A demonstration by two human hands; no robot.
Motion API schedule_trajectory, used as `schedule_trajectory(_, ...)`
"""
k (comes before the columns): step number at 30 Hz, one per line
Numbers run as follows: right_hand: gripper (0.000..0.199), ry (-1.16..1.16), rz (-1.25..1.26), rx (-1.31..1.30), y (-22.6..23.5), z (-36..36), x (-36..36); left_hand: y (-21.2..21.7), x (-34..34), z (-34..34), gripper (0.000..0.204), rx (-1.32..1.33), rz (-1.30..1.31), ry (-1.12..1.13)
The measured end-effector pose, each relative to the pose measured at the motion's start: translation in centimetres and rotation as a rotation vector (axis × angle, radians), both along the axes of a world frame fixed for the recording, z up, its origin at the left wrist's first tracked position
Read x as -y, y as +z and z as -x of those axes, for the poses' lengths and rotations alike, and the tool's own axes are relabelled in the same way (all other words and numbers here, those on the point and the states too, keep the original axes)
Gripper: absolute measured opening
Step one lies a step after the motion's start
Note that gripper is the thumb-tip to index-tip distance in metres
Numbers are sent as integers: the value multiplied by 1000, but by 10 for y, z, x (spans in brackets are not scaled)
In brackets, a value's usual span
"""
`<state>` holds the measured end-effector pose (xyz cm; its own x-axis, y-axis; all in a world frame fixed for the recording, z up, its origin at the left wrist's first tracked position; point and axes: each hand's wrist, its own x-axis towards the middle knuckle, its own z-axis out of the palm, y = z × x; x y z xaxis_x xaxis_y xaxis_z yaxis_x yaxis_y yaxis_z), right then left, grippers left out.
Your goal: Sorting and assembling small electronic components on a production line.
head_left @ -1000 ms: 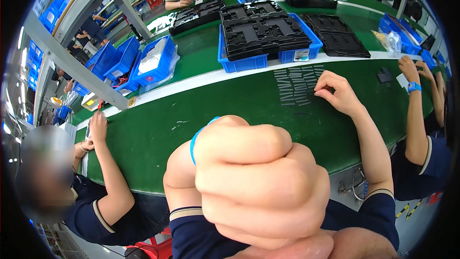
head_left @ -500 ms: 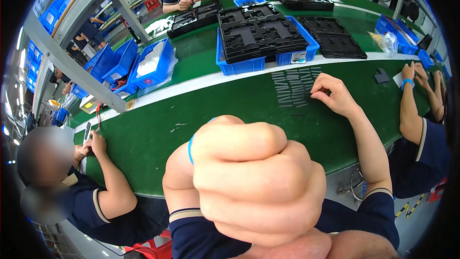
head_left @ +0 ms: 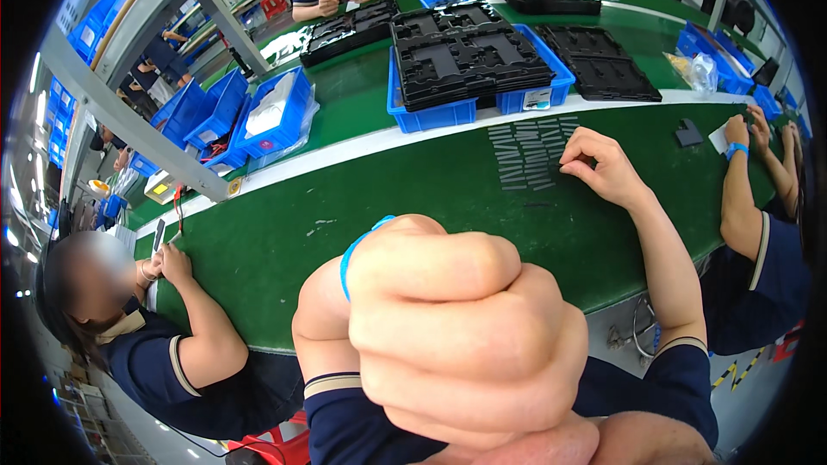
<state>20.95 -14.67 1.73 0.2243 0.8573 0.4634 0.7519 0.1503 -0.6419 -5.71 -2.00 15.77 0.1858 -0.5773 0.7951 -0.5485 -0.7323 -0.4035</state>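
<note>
Very close to the camera, my left hand is closed in a fist, with a blue band round its wrist. Whatever it may hold is hidden by the curled fingers. Over the green table my right hand has thumb and forefinger brought together; I cannot make out anything between them. Just left of that hand lie rows of thin grey strips, several in each row. A single dark strip lies below the rows.
Stacked black molded trays rest on blue bins beyond the strips. Another black tray lies to their right. Blue bins stand at the far left by a grey metal post. Co-workers sit on both sides and across.
Both my hands keep nearly the same place and shape. The view has shifted slightly, and the co-worker's head at the left has moved a little.
</note>
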Motion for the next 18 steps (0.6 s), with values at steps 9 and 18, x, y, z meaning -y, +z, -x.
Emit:
schedule_trajectory(9,9,3,-7,12,0,-2,1,-8,8,-6,10,-211,222,-100)
schedule_trajectory(18,9,-1,4,20,1,-3,2,-2,4,-19,11,-85,169,-228)
